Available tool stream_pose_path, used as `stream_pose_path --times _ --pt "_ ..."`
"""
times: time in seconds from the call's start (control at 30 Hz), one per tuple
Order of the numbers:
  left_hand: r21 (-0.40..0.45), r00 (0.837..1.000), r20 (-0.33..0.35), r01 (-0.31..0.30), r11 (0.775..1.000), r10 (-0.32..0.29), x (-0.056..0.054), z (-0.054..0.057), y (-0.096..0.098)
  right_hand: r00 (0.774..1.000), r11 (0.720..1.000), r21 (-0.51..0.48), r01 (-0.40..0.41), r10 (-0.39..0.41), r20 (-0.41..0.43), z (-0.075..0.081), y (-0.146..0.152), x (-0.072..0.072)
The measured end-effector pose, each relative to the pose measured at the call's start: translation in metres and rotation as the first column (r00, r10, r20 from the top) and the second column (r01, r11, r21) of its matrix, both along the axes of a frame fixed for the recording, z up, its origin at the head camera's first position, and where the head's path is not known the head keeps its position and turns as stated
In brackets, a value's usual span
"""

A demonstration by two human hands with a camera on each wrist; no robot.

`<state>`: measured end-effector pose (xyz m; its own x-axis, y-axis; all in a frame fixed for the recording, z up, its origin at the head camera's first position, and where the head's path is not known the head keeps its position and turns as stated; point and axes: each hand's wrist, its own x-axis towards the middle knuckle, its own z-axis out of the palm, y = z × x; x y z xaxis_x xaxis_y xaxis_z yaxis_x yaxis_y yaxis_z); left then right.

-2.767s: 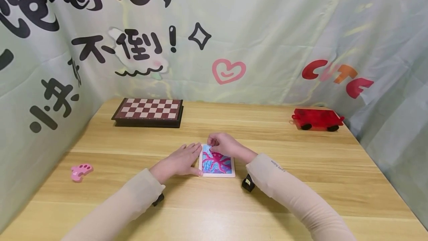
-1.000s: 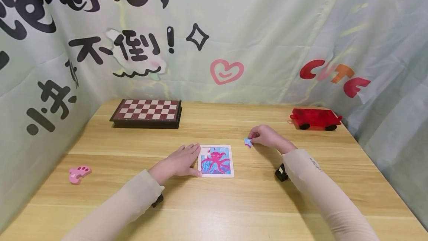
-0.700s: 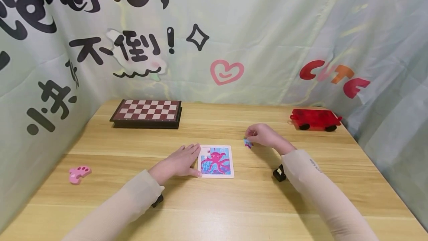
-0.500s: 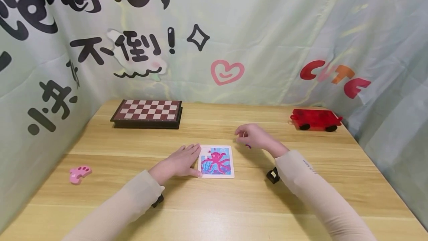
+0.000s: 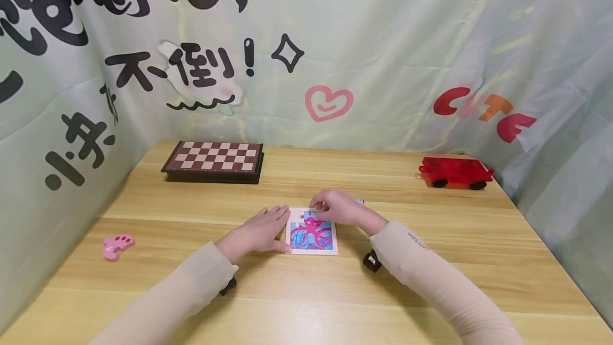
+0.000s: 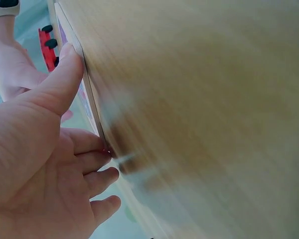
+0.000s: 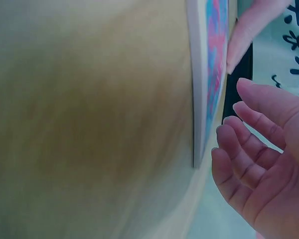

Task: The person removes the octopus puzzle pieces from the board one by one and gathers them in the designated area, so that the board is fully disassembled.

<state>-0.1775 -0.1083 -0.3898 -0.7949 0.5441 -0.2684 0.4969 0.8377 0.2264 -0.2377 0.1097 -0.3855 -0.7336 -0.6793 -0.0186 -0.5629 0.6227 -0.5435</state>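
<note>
A small square jigsaw puzzle (image 5: 312,239) with a pink octopus on blue lies on the table, its upper left corner showing bare pale backing. My left hand (image 5: 258,231) rests along the puzzle's left edge, thumb and fingers spread. Over the puzzle's upper right part hovers my right hand (image 5: 339,210), fingers bent loosely; in the right wrist view thumb and fingers (image 7: 229,142) stand apart with nothing visible between them. Whether its fingertips touch the puzzle cannot be told. A loose blue puzzle piece (image 5: 360,201) lies beyond the right hand, partly hidden by it.
At the back left sits a folded checkered board (image 5: 215,157). A red toy wagon (image 5: 457,172) with black wheels stands at the back right. On the left lies a pink paw-like object (image 5: 117,246). Printed cloth (image 5: 383,41) hangs around the wooden table (image 5: 306,302).
My right hand took a piece from the puzzle's upper left, put it down on the table to the right, let go and came back over the puzzle. My left hand stayed put.
</note>
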Motion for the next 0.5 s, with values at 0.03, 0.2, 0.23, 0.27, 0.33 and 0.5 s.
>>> stream_pose_path --times 0.03,0.2,0.23,0.27,0.33,0.5 --pt "0.000 1.000 0.001 -0.001 1.000 0.001 0.000 0.000 0.000 1.000 1.000 0.003 -0.007 0.007 0.002 -0.001 -0.002 0.001" --pt "0.006 1.000 0.004 -0.005 1.000 0.005 -0.001 0.000 0.000 1.000 0.999 0.032 -0.025 0.025 0.013 -0.004 -0.010 0.002" --pt "0.006 1.000 0.003 -0.005 1.000 0.005 -0.001 0.000 0.000 1.000 0.999 0.039 -0.028 0.027 0.013 -0.005 -0.011 0.002" --pt "0.008 1.000 0.003 -0.005 1.000 0.005 -0.001 0.000 0.000 1.000 0.999 0.047 -0.028 0.028 0.010 -0.005 -0.012 0.002" --pt "0.009 1.000 0.003 -0.004 1.000 0.004 -0.001 0.000 0.000 0.999 0.998 0.054 -0.035 0.034 0.005 -0.006 -0.013 0.002" --pt "0.009 1.000 0.003 -0.001 1.000 0.001 -0.001 0.000 0.000 0.998 0.995 0.080 -0.066 0.066 0.004 -0.005 -0.016 0.002"
